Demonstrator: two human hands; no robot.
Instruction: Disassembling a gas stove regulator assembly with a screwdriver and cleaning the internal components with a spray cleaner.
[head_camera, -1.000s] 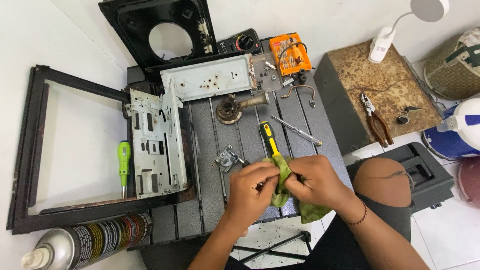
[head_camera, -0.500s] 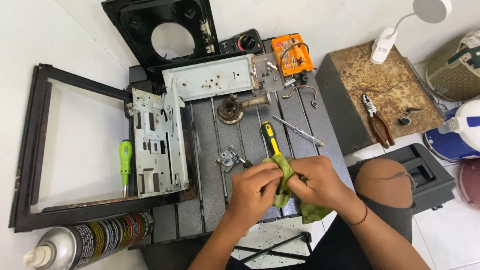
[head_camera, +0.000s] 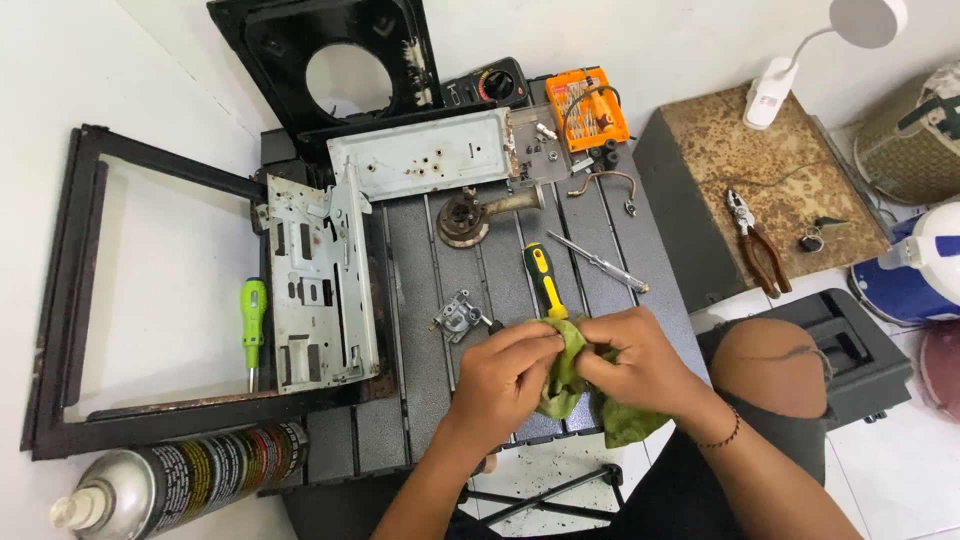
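Observation:
A crumpled green cloth (head_camera: 566, 385) sits between both hands over the near edge of the dark slatted worktable (head_camera: 420, 290). My left hand (head_camera: 500, 378) pinches its left side, fingers closed on the fabric. My right hand (head_camera: 635, 362) grips the cloth from the right; whatever is wrapped inside is hidden. A yellow-and-black screwdriver (head_camera: 544, 280) lies just beyond the hands, its tip under the cloth. A small grey metal valve part (head_camera: 460, 318) rests left of the hands.
A rusty burner (head_camera: 478, 214), a thin metal rod (head_camera: 598, 262), two grey metal panels (head_camera: 320, 290), a green screwdriver (head_camera: 252, 312), a black frame (head_camera: 60, 290), a spray can (head_camera: 180, 478), an orange bit case (head_camera: 590, 108), pliers (head_camera: 756, 246) on a rusty box, my knee (head_camera: 765, 352).
Both hands have shifted slightly on the cloth, working it between the fingers. Everything on the table stays where it was.

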